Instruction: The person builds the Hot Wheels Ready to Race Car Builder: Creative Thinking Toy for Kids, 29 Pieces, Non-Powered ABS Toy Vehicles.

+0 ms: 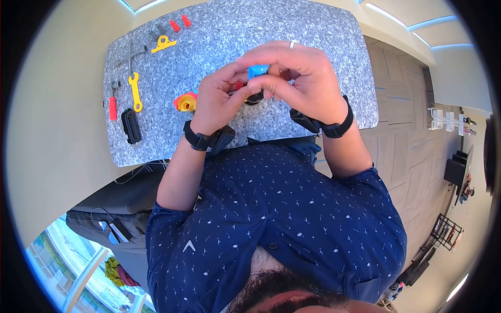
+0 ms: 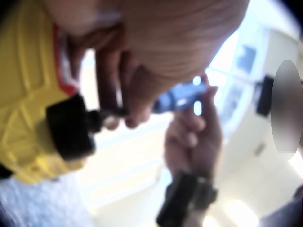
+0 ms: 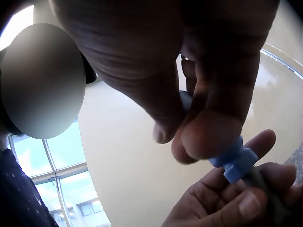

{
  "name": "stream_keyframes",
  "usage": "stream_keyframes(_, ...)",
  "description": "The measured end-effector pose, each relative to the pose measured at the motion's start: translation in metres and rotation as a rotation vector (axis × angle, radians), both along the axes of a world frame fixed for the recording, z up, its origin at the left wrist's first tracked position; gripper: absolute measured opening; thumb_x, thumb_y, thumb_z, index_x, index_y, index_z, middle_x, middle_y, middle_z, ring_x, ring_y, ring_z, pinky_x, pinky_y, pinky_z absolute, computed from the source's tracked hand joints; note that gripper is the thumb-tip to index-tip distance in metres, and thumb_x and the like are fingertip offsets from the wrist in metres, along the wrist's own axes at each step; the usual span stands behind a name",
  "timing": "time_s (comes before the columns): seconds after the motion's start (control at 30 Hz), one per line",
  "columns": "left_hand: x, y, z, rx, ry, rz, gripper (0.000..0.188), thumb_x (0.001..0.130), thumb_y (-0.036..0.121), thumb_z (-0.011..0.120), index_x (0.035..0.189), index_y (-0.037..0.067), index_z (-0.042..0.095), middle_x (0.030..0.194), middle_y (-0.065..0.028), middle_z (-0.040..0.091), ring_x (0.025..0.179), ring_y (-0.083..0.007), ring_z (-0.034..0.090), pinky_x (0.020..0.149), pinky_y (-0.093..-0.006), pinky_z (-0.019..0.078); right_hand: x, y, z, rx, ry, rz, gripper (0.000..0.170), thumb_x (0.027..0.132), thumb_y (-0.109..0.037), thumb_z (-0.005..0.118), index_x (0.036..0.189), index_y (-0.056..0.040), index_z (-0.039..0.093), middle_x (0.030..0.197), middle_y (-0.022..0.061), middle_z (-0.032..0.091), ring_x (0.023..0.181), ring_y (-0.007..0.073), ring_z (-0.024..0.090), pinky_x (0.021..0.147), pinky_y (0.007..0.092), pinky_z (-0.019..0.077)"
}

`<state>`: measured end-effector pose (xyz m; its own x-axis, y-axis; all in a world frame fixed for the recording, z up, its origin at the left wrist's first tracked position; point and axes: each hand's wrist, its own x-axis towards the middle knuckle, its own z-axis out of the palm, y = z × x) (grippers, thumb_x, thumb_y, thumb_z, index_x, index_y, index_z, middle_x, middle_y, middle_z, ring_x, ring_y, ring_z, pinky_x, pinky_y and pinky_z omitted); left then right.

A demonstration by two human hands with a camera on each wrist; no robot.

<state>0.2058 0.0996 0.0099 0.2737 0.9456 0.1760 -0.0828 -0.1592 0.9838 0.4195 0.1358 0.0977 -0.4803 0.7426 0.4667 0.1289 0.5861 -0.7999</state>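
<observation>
My right hand (image 1: 308, 78) pinches a blue plastic piece (image 1: 258, 71) between thumb and fingers, held up over the table in front of my chest. In the right wrist view, the blue piece (image 3: 239, 163) has a faceted collar, with a grey shaft (image 3: 259, 187) coming out of its end. The thumb and fingers of my left hand (image 1: 222, 99) pinch this shaft. A yellow-and-red toy drill (image 1: 186, 103) is beneath my left hand, which partly covers it. In the left wrist view, its black chuck (image 2: 71, 127) points toward those fingers, which hide part of the shaft.
On the speckled grey table (image 1: 172, 128), to the left, are a yellow wrench (image 1: 135, 92), a grey T-shaped tool (image 1: 131, 57), a yellow bracket-shaped piece (image 1: 164, 44), a red-handled tool (image 1: 112, 108) and a black case (image 1: 131, 126). Small red pieces (image 1: 186, 21) lie at the back.
</observation>
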Motion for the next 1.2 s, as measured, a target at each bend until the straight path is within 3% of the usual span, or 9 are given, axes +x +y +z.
stream_keyframes(0.17,-0.001,-0.002,-0.007,-0.009,0.099,0.0,0.022,0.107,-0.003,0.074,0.129,-0.003,0.072,0.11,-0.0067,0.081,0.106,-0.0123,0.079,0.091,-0.0284,0.0643,0.003,0.0,-0.005,-0.035,0.036,0.018,0.037,0.091,-0.007,0.091,0.127,-0.016,0.087,0.095,0.0073,0.082,0.064,0.0108,0.066,0.059,0.0274,0.0516)
stream_keyframes(0.3,-0.009,-0.001,-0.008,-0.009,0.193,-0.036,0.035,0.106,-0.006,0.072,0.141,-0.003,0.068,0.12,-0.0104,0.082,0.113,-0.0139,0.078,0.098,-0.0308,0.0641,0.005,-0.001,-0.008,0.064,-0.081,0.003,0.04,0.094,-0.006,0.089,0.133,-0.0138,0.085,0.1,0.0055,0.083,0.072,0.0113,0.07,0.065,0.0245,0.0542)
stream_keyframes(0.5,0.0,0.002,0.003,0.093,0.13,-0.034,0.053,0.105,-0.006,0.072,0.156,-0.004,0.059,0.135,-0.0169,0.081,0.129,-0.0194,0.074,0.112,-0.0352,0.0601,0.051,0.013,-0.001,0.004,0.418,-0.228,0.031,0.111,-0.002,0.067,0.142,-0.0002,0.068,0.114,0.0087,0.078,0.099,0.0108,0.07,0.086,0.0255,0.0558)
stream_keyframes(0.57,-0.001,0.002,0.004,0.057,0.105,-0.05,0.05,0.105,-0.005,0.072,0.154,-0.004,0.06,0.137,-0.0174,0.081,0.131,-0.0207,0.074,0.114,-0.036,0.0591,0.089,0.035,-0.01,-0.044,0.267,-0.406,0.026,0.11,-0.003,0.067,0.135,0.0,0.071,0.112,0.0093,0.077,0.098,0.0122,0.07,0.087,0.0272,0.0562)
stream_keyframes(0.63,0.001,0.002,0.002,0.087,0.077,-0.038,0.049,0.105,-0.005,0.073,0.153,-0.004,0.061,0.136,-0.0172,0.081,0.13,-0.0208,0.074,0.114,-0.0363,0.0589,0.119,0.053,-0.029,-0.082,-0.393,-0.762,0.03,0.104,-0.013,0.077,0.131,-0.0018,0.074,0.113,0.0152,0.078,0.105,0.0233,0.076,0.094,0.0356,0.0593)
stream_keyframes(0.7,0.002,0.002,-0.001,0.113,0.072,-0.026,0.047,0.105,-0.004,0.073,0.151,-0.004,0.062,0.135,-0.017,0.082,0.13,-0.0209,0.074,0.115,-0.0366,0.0585,0.153,0.076,-0.08,0.049,-0.715,-0.762,0.042,0.095,-0.026,0.088,0.13,-0.0049,0.076,0.118,0.021,0.08,0.11,0.0359,0.078,0.098,0.045,0.0604)
stream_keyframes(0.87,0.005,-0.002,0.002,0.093,0.073,-0.001,0.047,0.103,0.0,0.078,0.148,-0.001,0.066,0.132,-0.0157,0.082,0.126,-0.0221,0.076,0.111,-0.0373,0.059,0.157,0.082,-0.124,-0.179,-0.862,-0.691,0.051,0.087,-0.034,0.096,0.127,-0.0066,0.08,0.121,0.023,0.081,0.114,0.0414,0.078,0.099,0.0511,0.0612)
stream_keyframes(1.07,-0.011,-0.003,0.014,0.498,0.651,0.115,0.058,0.089,0.011,0.09,0.144,0.006,0.07,0.14,-0.0134,0.077,0.128,-0.0357,0.072,0.11,-0.0469,0.0552,0.154,0.088,-0.143,-0.273,-0.909,-0.706,0.034,0.091,-0.03,0.091,0.116,-0.0078,0.083,0.111,0.0236,0.082,0.108,0.0426,0.079,0.096,0.0509,0.062)
stream_keyframes(1.2,-0.031,-0.008,0.013,0.469,0.823,0.168,0.062,0.086,0.015,0.092,0.143,0.006,0.07,0.147,-0.0132,0.074,0.133,-0.039,0.068,0.115,-0.0512,0.0517,0.152,0.086,-0.139,-0.301,-0.909,-0.688,0.033,0.092,-0.03,0.09,0.114,-0.0072,0.083,0.111,0.0237,0.082,0.107,0.0428,0.079,0.096,0.0512,0.0621)
